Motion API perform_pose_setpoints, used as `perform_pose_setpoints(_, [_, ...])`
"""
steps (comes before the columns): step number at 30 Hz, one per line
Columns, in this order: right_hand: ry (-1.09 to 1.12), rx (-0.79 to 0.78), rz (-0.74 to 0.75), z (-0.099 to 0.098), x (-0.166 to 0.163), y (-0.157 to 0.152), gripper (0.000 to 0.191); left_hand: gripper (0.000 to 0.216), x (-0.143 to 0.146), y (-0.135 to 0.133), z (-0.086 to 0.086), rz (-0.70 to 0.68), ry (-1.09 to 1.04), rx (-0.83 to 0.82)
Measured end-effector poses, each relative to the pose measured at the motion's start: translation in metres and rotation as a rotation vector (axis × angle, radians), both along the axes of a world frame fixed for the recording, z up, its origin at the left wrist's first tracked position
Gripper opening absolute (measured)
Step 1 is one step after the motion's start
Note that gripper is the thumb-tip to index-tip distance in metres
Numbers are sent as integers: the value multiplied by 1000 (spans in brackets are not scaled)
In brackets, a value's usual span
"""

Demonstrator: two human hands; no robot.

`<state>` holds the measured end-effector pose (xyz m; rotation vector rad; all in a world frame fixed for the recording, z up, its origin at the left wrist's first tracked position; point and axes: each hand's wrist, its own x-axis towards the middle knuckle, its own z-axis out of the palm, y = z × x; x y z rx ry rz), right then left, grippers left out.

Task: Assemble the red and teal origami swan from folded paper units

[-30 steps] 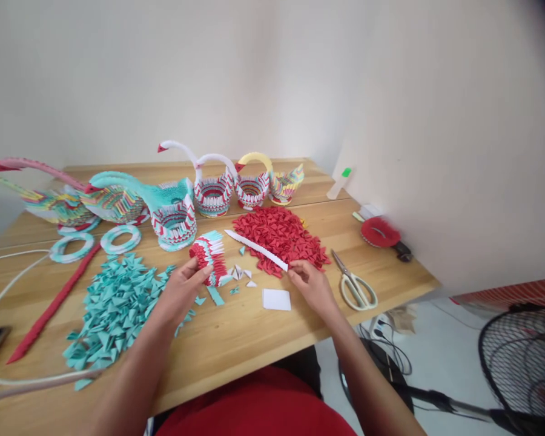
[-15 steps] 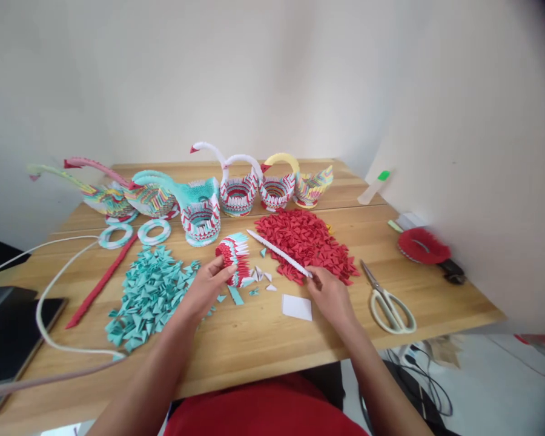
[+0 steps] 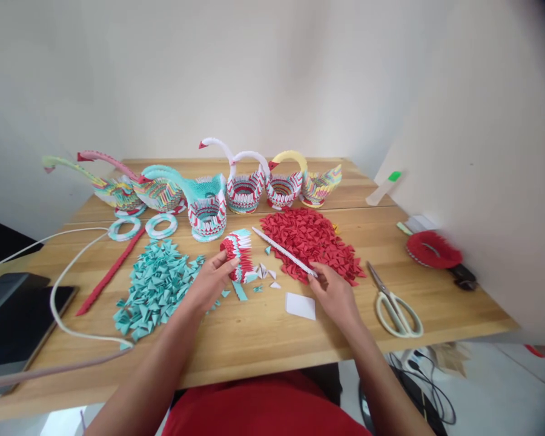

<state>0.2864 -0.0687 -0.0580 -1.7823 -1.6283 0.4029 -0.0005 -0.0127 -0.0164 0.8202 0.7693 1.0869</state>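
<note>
My left hand (image 3: 209, 283) is closed on a small red, white and teal folded-paper piece (image 3: 238, 253) at the middle of the wooden table (image 3: 263, 339). My right hand (image 3: 333, 293) pinches the near end of a long white paper strip (image 3: 284, 252) that lies along the left edge of a pile of red folded triangles (image 3: 313, 243). A pile of teal folded triangles (image 3: 157, 286) lies left of my left hand. A small white paper rectangle (image 3: 300, 306) and a few loose white and teal triangles (image 3: 264, 274) lie between my hands.
Several finished paper swans and baskets (image 3: 236, 188) line the back of the table, with two teal rings (image 3: 161, 225) and a red paper strip (image 3: 111, 271). Scissors (image 3: 394, 303) lie at the right, near a red round object (image 3: 433, 249). A white cable (image 3: 59, 303) and a dark tablet (image 3: 13, 321) are at the left.
The view has swung left, so everything sits further right in the picture. Both hands keep the same hold on the paper piece and the strip.
</note>
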Motion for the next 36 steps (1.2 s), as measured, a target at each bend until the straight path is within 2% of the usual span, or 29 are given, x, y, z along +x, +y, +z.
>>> perform_pose_setpoints(5, [22, -27, -11, -4, 5, 2, 32, 37, 0, -1, 5, 27, -82, -42])
perform_pose_setpoints(11, [326, -149, -78, 4, 7, 0, 35, 34, -1, -1, 6, 26, -159, -87])
perform_pose_setpoints(16, [574, -121, -111, 12, 8, -1, 38, 32, -2, -1, 8, 21, -202, -113])
perform_pose_setpoints(22, [696, -149, -92, 11, 13, -1, 38, 31, -2, -2, 9, 51, -219, -155])
perform_pose_setpoints(26, [628, -199, -69, 8, 18, -2, 42, 27, -3, 0, 6, 59, -243, -166])
perform_pose_setpoints(29, [499, -215, -34, 2, 22, -2, 41, 24, -4, 1, 4, 56, -264, -173])
perform_pose_setpoints(36, [31, -21, 86, -2, 18, 3, 29, 26, -4, 2, 5, 54, -283, -175])
